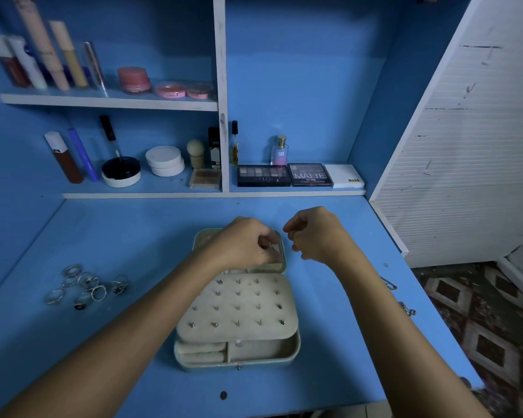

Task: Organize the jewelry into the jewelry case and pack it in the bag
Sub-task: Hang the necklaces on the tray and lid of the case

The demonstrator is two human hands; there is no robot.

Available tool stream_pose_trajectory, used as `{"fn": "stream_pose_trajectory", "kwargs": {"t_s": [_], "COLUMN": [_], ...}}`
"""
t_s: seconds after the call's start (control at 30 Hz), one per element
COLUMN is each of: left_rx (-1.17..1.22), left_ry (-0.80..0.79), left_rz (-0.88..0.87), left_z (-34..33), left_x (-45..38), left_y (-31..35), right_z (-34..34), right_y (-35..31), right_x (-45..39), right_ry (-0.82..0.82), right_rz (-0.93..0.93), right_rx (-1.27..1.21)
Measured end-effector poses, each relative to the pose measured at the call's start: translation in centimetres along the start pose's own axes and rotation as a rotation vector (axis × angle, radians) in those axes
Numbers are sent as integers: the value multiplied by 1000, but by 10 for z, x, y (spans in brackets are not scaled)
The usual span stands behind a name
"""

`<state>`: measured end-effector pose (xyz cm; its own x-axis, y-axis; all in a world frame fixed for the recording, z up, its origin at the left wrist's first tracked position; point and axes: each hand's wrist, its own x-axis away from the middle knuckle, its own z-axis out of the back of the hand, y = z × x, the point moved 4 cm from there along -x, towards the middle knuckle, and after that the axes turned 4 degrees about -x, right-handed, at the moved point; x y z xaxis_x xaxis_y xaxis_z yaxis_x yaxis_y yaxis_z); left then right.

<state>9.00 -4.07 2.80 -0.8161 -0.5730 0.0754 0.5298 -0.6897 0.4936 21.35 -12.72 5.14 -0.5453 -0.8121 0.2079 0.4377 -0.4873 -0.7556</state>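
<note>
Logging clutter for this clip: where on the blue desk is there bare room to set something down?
Bare desk lies between the shelf edge and the jewelry case, and along the front left, below the rings. Crowded spots: the ring cluster, the case under both hands, and the right edge, where chains lie.
</note>
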Motion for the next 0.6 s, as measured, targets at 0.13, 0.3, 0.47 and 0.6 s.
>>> {"fn": "stream_pose_trajectory", "kwargs": {"t_s": [0.13,0.3,0.47,0.6], "left_rx": [-124,-164,-172,-157], "left_ry": [29,8,16,-2], "left_rz": [-6,-48,-82,-72], "left_z": [-3,-5,-1,3], "left_x": [-6,-6,-5,-5], "left_y": [1,2,1,-1], "right_z": [1,0,1,0], "right_y": [5,9,14,13], "right_x": [2,6,5,8], "right_ry": [-16,-60,-69,-118], "right_rz": [6,46,104,170], "right_rx": [1,31,47,109]}}
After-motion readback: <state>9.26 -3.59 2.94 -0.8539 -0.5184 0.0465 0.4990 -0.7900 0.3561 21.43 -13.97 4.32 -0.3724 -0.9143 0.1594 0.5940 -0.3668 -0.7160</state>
